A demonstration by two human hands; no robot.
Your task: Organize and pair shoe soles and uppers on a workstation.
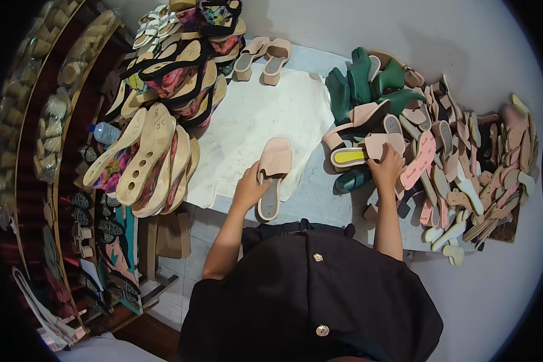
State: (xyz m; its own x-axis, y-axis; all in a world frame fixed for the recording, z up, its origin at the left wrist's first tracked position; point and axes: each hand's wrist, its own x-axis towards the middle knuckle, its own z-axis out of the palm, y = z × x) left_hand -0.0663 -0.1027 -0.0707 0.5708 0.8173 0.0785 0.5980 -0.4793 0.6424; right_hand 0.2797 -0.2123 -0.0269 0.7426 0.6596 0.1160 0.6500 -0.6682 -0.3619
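Your work table fills the middle of the frame, with a white cloth spread over part of it. A rack of shelves packed with footwear curves down the left edge. On the right side you have a heap of sandals and soles, and at upper left a stack of floral wedge sandals. Dark green shoes sit at upper right of centre, and a pink heeled pair stands at top centre. Your pink slide is at the centre, toe upward; right of it is the yellow-strip sandal, lying sideways beside the heap. Your left hand is clamped on the slide's left side; your right hand is closed over the other sandal's strap. A clear plastic bottle shows at left.
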